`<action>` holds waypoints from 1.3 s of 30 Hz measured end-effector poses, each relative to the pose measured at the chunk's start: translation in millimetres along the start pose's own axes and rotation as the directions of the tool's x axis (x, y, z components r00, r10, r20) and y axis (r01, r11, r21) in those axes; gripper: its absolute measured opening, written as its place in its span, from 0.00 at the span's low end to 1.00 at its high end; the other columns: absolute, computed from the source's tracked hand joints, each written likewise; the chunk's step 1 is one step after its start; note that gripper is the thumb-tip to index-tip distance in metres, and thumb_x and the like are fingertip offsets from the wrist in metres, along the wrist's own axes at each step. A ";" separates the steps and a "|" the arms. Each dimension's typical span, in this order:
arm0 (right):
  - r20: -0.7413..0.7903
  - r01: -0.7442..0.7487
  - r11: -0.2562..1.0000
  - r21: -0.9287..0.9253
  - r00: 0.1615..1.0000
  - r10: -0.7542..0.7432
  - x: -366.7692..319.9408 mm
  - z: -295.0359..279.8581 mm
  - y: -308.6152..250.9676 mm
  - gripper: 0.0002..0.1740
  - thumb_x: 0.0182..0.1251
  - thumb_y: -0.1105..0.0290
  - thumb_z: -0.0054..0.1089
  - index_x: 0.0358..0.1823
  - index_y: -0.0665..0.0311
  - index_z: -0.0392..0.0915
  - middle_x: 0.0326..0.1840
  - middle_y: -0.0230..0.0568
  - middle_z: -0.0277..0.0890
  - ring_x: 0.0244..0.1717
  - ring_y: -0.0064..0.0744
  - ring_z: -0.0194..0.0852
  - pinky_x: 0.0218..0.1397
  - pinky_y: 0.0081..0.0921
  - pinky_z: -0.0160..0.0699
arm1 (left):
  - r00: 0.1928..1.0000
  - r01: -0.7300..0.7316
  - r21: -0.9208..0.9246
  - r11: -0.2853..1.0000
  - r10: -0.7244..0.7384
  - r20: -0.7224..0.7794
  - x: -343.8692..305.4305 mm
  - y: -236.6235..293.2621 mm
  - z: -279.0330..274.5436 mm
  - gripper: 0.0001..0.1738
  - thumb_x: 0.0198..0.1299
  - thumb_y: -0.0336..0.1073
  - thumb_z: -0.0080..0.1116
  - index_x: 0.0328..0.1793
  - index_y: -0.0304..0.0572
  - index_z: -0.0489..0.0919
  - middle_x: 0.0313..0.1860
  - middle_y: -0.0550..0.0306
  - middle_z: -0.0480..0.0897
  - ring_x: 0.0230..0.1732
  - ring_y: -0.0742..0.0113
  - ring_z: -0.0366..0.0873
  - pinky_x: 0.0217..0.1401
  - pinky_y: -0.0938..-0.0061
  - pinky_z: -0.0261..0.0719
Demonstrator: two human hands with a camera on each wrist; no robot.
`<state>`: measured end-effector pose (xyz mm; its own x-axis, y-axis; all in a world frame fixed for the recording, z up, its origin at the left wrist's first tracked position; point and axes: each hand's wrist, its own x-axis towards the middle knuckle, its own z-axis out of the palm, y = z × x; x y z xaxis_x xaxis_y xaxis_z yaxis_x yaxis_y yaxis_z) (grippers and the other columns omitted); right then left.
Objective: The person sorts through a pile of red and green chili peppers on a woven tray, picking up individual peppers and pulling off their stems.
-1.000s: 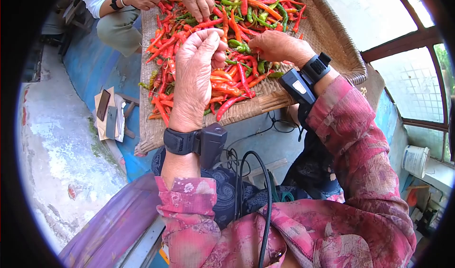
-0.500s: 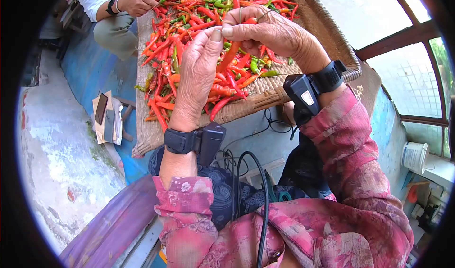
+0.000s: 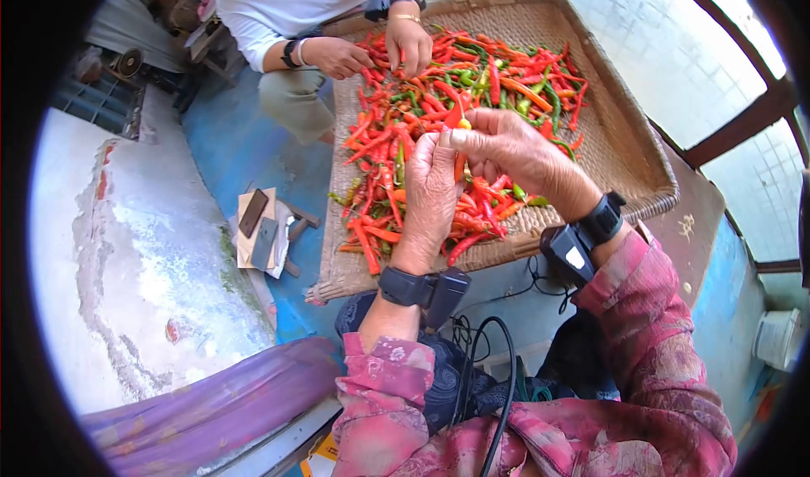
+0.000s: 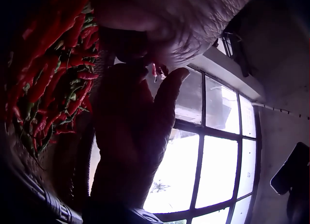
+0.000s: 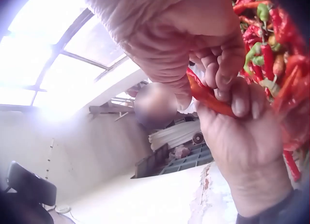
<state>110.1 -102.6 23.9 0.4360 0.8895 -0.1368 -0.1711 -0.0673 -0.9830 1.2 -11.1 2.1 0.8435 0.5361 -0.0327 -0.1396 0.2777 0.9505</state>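
Note:
Both hands meet over the near part of a heap of red and green chili peppers [image 3: 388,144], holding one red chili pepper [image 5: 213,102] between them. My left hand [image 3: 429,200] curls its fingers round the pepper's body, as the right wrist view shows. From the right, my right hand [image 3: 525,155] pinches the pepper's other end, its thumb tip close to the left thumb. Fingers hide much of the held pepper. Beneath them the heap lies on a woven tray [image 3: 620,97].
Across the tray, another person's hands [image 3: 409,45] work among the peppers at its far left. Two phones [image 3: 263,242] lie on a small stool to the left. Black cable [image 3: 510,342] loops over my lap. Windows [image 3: 742,140] stand along the right, and a white bucket [image 3: 778,338] at lower right.
My right hand lifted from the heap and met the left, a chili pepper now between them. The head view has swung, so the tray sits further right and lower; the other person's upper body shows more.

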 end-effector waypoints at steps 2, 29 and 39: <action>0.001 -0.006 0.997 -0.081 1.000 0.006 -1.8 12.9 0.9 0.23 0.61 0.51 0.61 0.40 0.66 0.72 0.25 0.29 0.70 0.23 0.13 0.69 0.21 0.11 0.69 | 0.997 -0.071 0.000 0.997 0.071 -0.044 6.3 -9.7 -8.5 0.17 0.67 0.51 0.46 0.43 0.44 0.70 0.27 0.67 0.70 0.23 0.84 0.65 0.21 0.87 0.67; -0.103 0.072 0.969 0.237 0.993 -0.049 12.8 -15.0 2.9 0.21 0.67 0.58 0.55 0.49 0.71 0.73 0.29 0.33 0.75 0.26 0.15 0.71 0.27 0.13 0.73 | 0.993 -0.030 -0.069 0.997 0.022 -0.118 -2.7 5.7 -20.5 0.18 0.69 0.48 0.43 0.42 0.40 0.73 0.23 0.66 0.70 0.20 0.81 0.62 0.22 0.86 0.62; -0.255 0.213 0.960 0.184 0.953 -0.163 27.1 -19.0 6.3 0.15 0.66 0.60 0.55 0.34 0.68 0.75 0.22 0.30 0.73 0.21 0.17 0.70 0.22 0.15 0.71 | 0.991 0.084 0.191 0.978 -0.102 0.090 -8.2 4.7 -24.8 0.16 0.68 0.46 0.47 0.40 0.41 0.75 0.21 0.69 0.69 0.21 0.84 0.62 0.23 0.88 0.62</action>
<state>137.7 -87.5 11.7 0.6685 0.7437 -0.0018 -0.2340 0.2081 -0.9497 -19.2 5.6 -0.7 0.8965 0.4311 -0.1018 0.0330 0.1641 0.9859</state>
